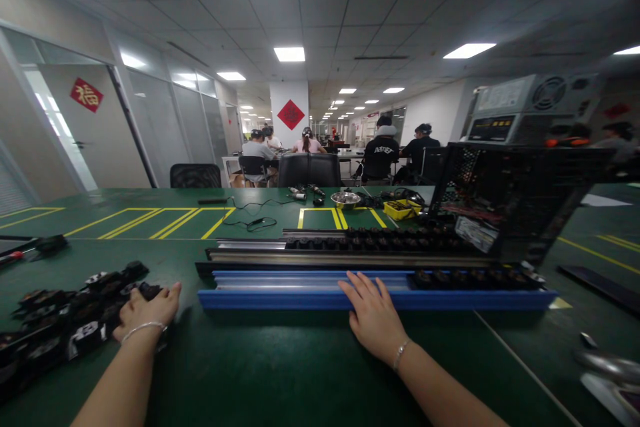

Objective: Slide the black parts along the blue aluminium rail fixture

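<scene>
My left hand (147, 313) is at the right end of a pile of small black parts (90, 320) on the green table. Its fingers curl round one black part (150, 291). My right hand (375, 313) lies with fingers spread on the near edge of a long blue rail (280, 300), around its middle, holding nothing. A row of black parts (460, 279) fills the right portion of the blue rail's channel; its left portion shows bare metal. Behind it runs a dark rail (265, 257), and farther back another rail carries more black parts (380, 239).
An open computer case (515, 193) with power supplies (530, 103) on top stands at the right. Toward the far edge are a metal bowl (345, 199), a yellow tray (401, 209) and cables (257, 221). Several people sit in the background. A metal object (613, 367) lies at the lower right.
</scene>
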`<state>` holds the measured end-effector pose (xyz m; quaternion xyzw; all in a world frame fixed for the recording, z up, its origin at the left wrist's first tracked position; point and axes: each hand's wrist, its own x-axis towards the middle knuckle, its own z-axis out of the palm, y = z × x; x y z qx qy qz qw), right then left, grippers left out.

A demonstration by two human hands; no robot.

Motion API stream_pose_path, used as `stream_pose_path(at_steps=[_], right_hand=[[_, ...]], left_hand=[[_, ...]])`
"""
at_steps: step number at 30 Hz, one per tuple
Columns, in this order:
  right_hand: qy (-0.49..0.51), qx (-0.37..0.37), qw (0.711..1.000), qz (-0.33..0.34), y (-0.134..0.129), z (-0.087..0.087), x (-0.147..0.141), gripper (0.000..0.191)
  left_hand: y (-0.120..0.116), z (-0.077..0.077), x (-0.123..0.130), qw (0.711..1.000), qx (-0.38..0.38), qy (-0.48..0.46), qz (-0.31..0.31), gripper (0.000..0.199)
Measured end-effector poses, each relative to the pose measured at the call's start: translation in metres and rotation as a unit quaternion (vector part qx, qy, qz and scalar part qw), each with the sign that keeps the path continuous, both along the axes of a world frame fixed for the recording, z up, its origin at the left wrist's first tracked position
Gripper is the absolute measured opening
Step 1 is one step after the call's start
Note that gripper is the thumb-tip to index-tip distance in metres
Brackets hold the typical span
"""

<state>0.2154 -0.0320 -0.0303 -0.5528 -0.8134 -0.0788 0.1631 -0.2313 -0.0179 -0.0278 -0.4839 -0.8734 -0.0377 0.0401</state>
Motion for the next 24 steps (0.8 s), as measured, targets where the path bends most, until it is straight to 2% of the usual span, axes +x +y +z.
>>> stream_pose_path(at_steps=[1,3,9,13,16,19,21,24], right_hand=[[-0.001,0.0,1.0,0.0,0.0,0.0,0.0,0.056],[0.0,0.001,1.0,0.001,0.0,0.0,0.001,0.056],[0.009,0.005,1.0,0.004,0.001,-0.002,0.002,0.056],[0.022,0.013,1.0,0.011,-0.001,-0.001,0.002,0.054],[0.042,0.019,0.999,0.017,-0.002,0.003,0.003,0.048],[0.07,0.049,0.996,-0.003,0.001,0.009,0.008,0.038],[0.082,0.091,0.991,-0.05,0.004,0.012,0.014,0.036],[0.079,0.153,0.969,-0.177,0.01,0.014,0.028,0.038]], left_hand=[[-0.002,0.001,0.002,0.998,0.005,-0.007,0.068,0.075],[-0.005,0.001,0.005,0.991,0.014,-0.015,0.129,0.074],[0.002,-0.008,0.006,0.976,0.138,-0.093,0.142,0.069],[0.006,-0.002,0.012,0.969,0.162,-0.124,0.136,0.062],[0.009,0.012,0.027,0.969,0.198,-0.119,0.091,0.059],[0.015,0.027,0.055,0.969,0.237,-0.068,-0.006,0.058],[0.019,0.033,0.08,0.963,0.252,-0.032,-0.091,0.054],[0.02,0.031,0.124,0.935,0.268,0.022,-0.23,0.048]])
